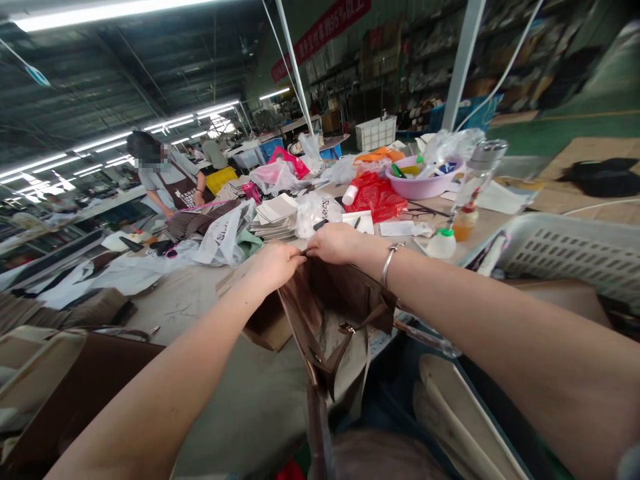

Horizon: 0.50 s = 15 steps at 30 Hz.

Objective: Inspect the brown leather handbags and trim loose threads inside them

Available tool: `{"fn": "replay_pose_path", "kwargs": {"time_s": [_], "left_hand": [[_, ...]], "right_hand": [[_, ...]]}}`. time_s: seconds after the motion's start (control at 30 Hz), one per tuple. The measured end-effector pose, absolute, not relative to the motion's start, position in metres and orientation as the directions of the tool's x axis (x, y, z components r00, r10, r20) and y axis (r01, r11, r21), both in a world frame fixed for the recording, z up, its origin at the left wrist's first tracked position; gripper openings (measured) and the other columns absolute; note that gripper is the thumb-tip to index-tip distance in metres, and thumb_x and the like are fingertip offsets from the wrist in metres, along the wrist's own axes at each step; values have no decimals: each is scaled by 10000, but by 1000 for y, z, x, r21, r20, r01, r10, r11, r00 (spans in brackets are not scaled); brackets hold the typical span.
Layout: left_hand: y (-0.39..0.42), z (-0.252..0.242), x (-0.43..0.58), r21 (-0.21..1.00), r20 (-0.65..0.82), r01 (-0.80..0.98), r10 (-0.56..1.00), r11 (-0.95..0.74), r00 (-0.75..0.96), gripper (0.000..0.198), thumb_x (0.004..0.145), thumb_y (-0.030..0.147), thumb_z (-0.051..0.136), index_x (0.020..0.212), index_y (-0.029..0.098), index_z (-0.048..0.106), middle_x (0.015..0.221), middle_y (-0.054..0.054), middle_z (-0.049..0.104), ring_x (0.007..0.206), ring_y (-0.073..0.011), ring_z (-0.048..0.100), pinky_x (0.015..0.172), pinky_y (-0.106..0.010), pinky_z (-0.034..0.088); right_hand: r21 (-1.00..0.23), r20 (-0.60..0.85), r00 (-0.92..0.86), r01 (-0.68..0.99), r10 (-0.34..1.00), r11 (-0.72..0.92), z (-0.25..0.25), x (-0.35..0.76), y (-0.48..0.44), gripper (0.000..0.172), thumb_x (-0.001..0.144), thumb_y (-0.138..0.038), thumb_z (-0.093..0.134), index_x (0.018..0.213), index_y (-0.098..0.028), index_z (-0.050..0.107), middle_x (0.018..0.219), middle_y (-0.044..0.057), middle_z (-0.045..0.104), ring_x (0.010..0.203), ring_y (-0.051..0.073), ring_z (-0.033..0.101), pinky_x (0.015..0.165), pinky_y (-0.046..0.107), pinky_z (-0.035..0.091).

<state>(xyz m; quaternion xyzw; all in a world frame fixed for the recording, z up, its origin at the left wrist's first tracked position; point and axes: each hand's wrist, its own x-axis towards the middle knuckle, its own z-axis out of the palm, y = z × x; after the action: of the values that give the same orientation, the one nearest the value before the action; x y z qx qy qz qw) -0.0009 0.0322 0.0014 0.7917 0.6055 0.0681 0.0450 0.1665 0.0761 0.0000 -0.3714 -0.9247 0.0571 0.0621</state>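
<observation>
A brown handbag (313,300) hangs open toward me over the table's near edge, its pale lining and a small metal clasp showing. My left hand (280,265) pinches the bag's far top edge. Right beside it, my right hand (334,243) grips the same edge, fingers closed and nearly touching the left ones. A silver bangle (388,263) circles my right wrist. Under my left wrist a brown folded piece (270,323) lies on the table, partly hidden by the bag.
A stack of pale panels (276,217), a red plastic bag (376,195) and a lilac basin (423,180) sit beyond my hands. A glass bottle (477,177) and a white basket (575,250) stand right. More brown bags (85,387) lie left. A co-worker (173,177) stands across the table.
</observation>
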Motion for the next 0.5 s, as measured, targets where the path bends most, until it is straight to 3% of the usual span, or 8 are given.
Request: {"fn": "replay_pose_path", "kwargs": {"time_s": [0.1, 0.2, 0.27, 0.37, 0.5], "left_hand": [[36, -4, 0, 6, 83, 972, 969, -234, 233, 303, 812, 359, 444, 836, 186, 692, 805, -80, 681, 781, -242, 612, 701, -319, 427], [32, -5, -4, 16, 61, 967, 966, -254, 252, 391, 845, 431, 393, 945, 187, 680, 915, -97, 685, 860, -256, 615, 743, -326, 435], [31, -4, -4, 65, 43, 954, 955, -294, 292, 490, 818, 522, 429, 1146, 202, 602, 1078, -97, 655, 962, -257, 597, 813, -320, 429], [34, -2, 3, 122, 36, 947, 955, -297, 294, 619, 768, 587, 483, 1260, 213, 515, 1178, -88, 618, 1014, -247, 580, 851, -292, 413], [45, 1, 21, 43, 19, 969, 970, -242, 241, 374, 810, 458, 452, 920, 193, 692, 808, -62, 697, 777, -218, 613, 682, -263, 405]], "right_hand": [[-310, -2, -740, 640, 673, 703, 4, 177, 78, 465, 919, -451, 351, 1006, -136, 682, 1002, 110, 683, 862, 201, 626, 783, 270, 448], [-717, 16, -702, 489, 712, 498, 2, 202, 79, 567, 918, -541, 290, 1207, -127, 548, 1139, 124, 617, 778, 159, 637, 733, 260, 482], [-908, 55, -596, 303, 801, 288, -5, 224, 76, 591, 900, -577, 305, 1298, -162, 440, 1209, 128, 567, 740, 141, 642, 687, 260, 503], [-993, 8, -366, 104, 931, 50, -25, 260, 62, 532, 895, -529, 383, 1237, -132, 475, 1144, 139, 592, 720, 126, 635, 662, 242, 510], [-977, -65, 20, -206, 998, -59, -73, 307, 27, 324, 857, -383, 524, 1040, -126, 602, 929, 76, 638, 656, 84, 592, 630, 191, 499]]}}
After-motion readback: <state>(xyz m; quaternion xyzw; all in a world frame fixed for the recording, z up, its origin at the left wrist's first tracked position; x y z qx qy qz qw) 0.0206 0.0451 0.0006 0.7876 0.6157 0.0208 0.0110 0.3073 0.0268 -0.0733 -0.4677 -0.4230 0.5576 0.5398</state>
